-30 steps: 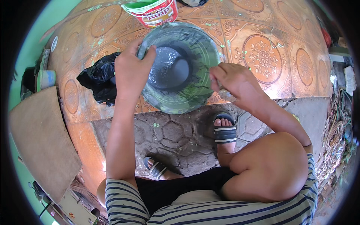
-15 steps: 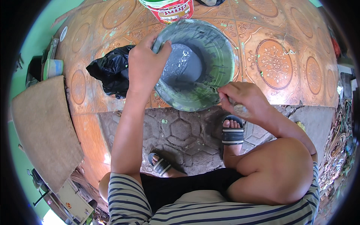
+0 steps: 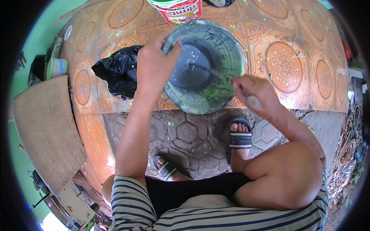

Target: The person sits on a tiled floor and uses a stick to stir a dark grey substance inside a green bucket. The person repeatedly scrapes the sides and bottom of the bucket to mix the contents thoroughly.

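A green, grey-smeared bucket [image 3: 227,86] sits tilted toward me on the tiled ledge. Grey wet mixture [image 3: 189,73] with a shiny surface lies in its bottom. My left hand [image 3: 158,63] is closed over the bucket's left rim, thumb to the inside. Beyond the right rim, my right hand [image 3: 256,94] is closed round the handle of a thin stirring tool [image 3: 216,72]. Its pale handle end shows below my fist. Motion smears the shaft, which reaches over the rim toward the mixture; I cannot make out its tip.
Left of the bucket lies a crumpled black plastic bag [image 3: 117,71]. A red and white pail [image 3: 180,13] stands just behind it. Orange patterned tiles [image 3: 285,65] end at a ledge above grey hexagonal paving [image 3: 187,131]. A brown board [image 3: 48,131] is at far left.
My right hand has shifted slightly right, and the stirring tool has swung away from the bucket's near wall toward the mixture. My left hand keeps its hold on the rim.
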